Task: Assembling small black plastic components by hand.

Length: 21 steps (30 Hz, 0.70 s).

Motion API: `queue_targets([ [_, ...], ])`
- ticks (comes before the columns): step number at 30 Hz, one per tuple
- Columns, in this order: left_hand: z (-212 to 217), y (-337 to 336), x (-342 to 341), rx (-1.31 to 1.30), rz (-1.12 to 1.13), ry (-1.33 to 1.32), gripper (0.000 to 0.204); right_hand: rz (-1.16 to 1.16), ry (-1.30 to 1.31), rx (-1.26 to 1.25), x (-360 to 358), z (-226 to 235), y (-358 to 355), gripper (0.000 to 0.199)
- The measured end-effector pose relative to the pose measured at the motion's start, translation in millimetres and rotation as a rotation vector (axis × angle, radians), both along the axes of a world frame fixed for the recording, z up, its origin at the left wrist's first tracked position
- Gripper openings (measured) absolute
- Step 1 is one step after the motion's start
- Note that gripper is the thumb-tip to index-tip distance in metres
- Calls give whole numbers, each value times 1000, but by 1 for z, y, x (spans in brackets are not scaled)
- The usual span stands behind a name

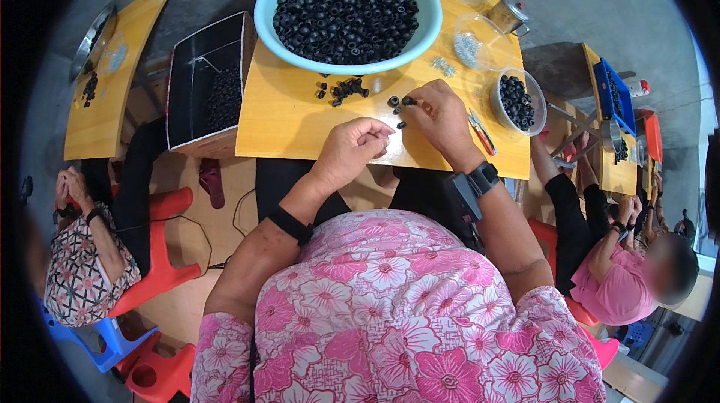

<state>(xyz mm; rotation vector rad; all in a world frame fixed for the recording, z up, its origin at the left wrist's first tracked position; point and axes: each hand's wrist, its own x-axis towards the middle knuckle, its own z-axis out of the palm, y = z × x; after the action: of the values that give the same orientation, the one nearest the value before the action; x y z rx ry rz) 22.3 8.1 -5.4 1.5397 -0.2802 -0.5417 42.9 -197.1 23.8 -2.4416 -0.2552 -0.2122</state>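
Right hand pinches rounded black piece | left hand curled | glossy tabletop

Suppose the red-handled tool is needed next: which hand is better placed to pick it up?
Right, most likely: the right hand is close beside the red-handled tool, while the left hand is farther off. One catch: the right seems to pinch a black piece.

Pretty bright, fairly even light, can't tell where it's coming from. The yellow table looks decently sharp, with soft shadows on it and a faint sheen along its near edge. Way out either side of it, fisheye bends things, heads are blurred out, corners go black.
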Motion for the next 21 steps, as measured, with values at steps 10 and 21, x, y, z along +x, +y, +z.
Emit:
queue_targets([
  [10, -5, -1, 3, -284, 119, 99, 23, 35, 202, 376, -35, 8, 17, 15],
  [21, -3, 3, 1, -265, 90, 120, 21, 34, 241, 372, -40, 11, 19, 11],
])
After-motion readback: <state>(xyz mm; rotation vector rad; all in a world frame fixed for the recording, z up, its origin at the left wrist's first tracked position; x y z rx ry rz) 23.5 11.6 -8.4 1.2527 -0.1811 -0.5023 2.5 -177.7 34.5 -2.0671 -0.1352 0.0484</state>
